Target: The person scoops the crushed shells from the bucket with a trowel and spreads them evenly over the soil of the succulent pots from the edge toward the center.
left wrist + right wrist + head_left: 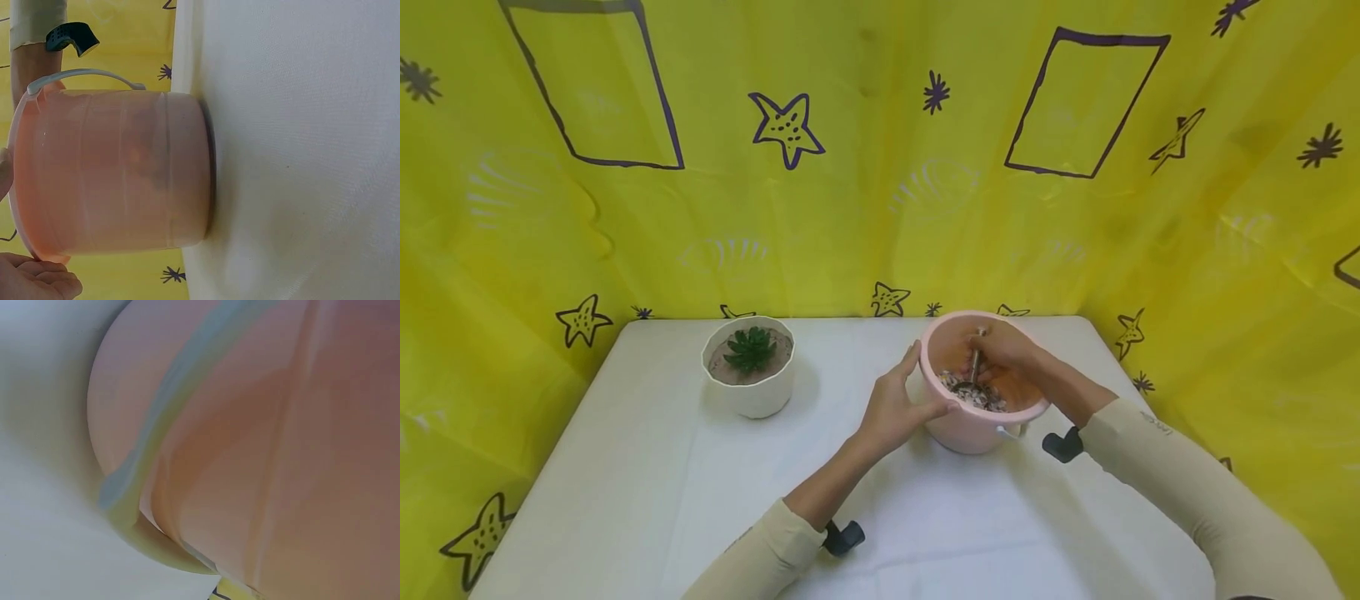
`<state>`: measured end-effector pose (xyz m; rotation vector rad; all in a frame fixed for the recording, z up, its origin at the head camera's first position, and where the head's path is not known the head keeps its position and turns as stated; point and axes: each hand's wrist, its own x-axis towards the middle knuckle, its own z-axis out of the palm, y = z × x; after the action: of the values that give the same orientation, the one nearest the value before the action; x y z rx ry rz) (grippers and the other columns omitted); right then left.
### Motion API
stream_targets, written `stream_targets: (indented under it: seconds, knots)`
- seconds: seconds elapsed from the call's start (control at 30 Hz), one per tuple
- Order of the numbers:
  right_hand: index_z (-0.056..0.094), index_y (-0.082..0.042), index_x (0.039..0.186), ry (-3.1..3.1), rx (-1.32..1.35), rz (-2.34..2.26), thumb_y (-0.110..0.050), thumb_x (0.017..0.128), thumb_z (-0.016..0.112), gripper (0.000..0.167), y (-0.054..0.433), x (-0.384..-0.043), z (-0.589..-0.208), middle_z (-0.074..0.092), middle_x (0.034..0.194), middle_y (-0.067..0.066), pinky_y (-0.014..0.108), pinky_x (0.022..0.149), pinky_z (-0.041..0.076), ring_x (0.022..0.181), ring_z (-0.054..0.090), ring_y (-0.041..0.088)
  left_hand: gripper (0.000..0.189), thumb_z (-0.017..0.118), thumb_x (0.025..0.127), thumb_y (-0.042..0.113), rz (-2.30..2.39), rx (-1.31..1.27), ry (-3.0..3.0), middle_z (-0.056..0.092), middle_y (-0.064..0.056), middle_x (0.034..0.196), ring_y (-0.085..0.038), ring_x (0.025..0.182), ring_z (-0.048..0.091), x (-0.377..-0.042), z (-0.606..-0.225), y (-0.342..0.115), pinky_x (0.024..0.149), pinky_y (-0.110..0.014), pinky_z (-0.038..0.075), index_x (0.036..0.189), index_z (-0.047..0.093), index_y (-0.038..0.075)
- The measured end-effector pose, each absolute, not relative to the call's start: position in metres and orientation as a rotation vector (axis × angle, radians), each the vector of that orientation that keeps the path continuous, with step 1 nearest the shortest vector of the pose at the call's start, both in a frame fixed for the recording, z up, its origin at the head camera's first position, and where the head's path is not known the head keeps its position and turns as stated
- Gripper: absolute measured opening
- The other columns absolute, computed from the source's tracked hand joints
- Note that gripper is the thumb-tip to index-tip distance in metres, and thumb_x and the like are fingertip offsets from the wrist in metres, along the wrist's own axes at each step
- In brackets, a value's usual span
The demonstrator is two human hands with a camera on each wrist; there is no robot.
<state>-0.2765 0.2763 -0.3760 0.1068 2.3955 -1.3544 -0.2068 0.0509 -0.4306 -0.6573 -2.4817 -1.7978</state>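
Note:
A pink bucket [966, 429] stands on the white table, with small mottled white and grey pieces like pebbles [992, 402] inside. My left hand [891, 412] grips its rim from the left, the thumb along the near edge. In the left wrist view, fingers [40, 278] and thumb of this hand hold the rim. My right hand [1006, 346] reaches down into the bucket and grips the upright metal handle of a spoon [975, 367], whose bowl lies among the pieces. The right wrist view shows only the bucket's wall [250, 456] and its pale handle [156, 419]; the hand is hidden there.
A white pot [760, 396] holding a green succulent [749, 350] in sandy soil stands at the back left of the table [647, 467]. A yellow curtain [850, 217] with dark stars and rectangles hangs behind the table and along its sides.

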Motion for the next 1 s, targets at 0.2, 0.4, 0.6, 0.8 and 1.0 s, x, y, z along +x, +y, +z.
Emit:
stream_targets:
  seconds: [0.2,0.4,0.6,0.8,1.0]
  knots:
    - [0.055,0.015,0.126,2.367,0.154,-1.401,-0.014,0.113,0.041,0.034,0.275,-0.277,-0.374,0.073,0.097,0.027,0.034,0.063,0.063,0.064,0.071,0.023,0.105,0.093,0.083,0.029,-1.784,-0.647,-2.501,0.031,-0.012,0.168,-0.028,0.153,0.033,-0.207,-0.430,0.050,0.119,-0.043,0.036,0.164,0.031,0.002]
    - [0.052,0.010,0.139,2.372,0.194,-1.400,-0.012,0.113,0.040,0.036,0.277,-0.275,-0.377,0.071,0.097,0.023,0.037,0.066,0.064,0.065,0.070,0.023,0.105,0.092,0.084,0.031,-1.771,-0.633,-2.544,0.029,-0.010,0.168,-0.028,0.154,0.031,-0.206,-0.430,0.050,0.119,-0.043,0.036,0.165,0.030,0.005]
    - [0.053,0.011,0.133,2.358,0.264,-1.418,-0.015,0.113,0.040,0.035,0.277,-0.274,-0.375,0.073,0.090,0.018,0.037,0.068,0.064,0.065,0.072,0.023,0.106,0.091,0.085,0.035,-1.705,-0.653,-2.574,0.029,-0.009,0.169,-0.028,0.155,0.030,-0.206,-0.429,0.049,0.120,-0.043,0.034,0.165,0.030,0.005]
    - [0.057,0.011,0.121,2.314,0.327,-1.478,-0.016,0.114,0.037,0.034,0.277,-0.272,-0.370,0.072,0.088,0.017,0.033,0.065,0.063,0.065,0.074,0.024,0.107,0.090,0.085,0.041,-1.665,-0.655,-2.598,0.028,-0.008,0.170,-0.027,0.155,0.028,-0.207,-0.430,0.049,0.121,-0.043,0.032,0.166,0.029,0.006]
    - [0.058,0.015,0.115,2.286,0.338,-1.543,-0.012,0.113,0.035,0.035,0.277,-0.271,-0.365,0.076,0.088,0.019,0.036,0.068,0.064,0.068,0.077,0.025,0.107,0.090,0.085,0.042,-1.655,-0.651,-2.607,0.027,-0.007,0.170,-0.027,0.155,0.028,-0.208,-0.430,0.049,0.121,-0.044,0.033,0.166,0.029,0.006]
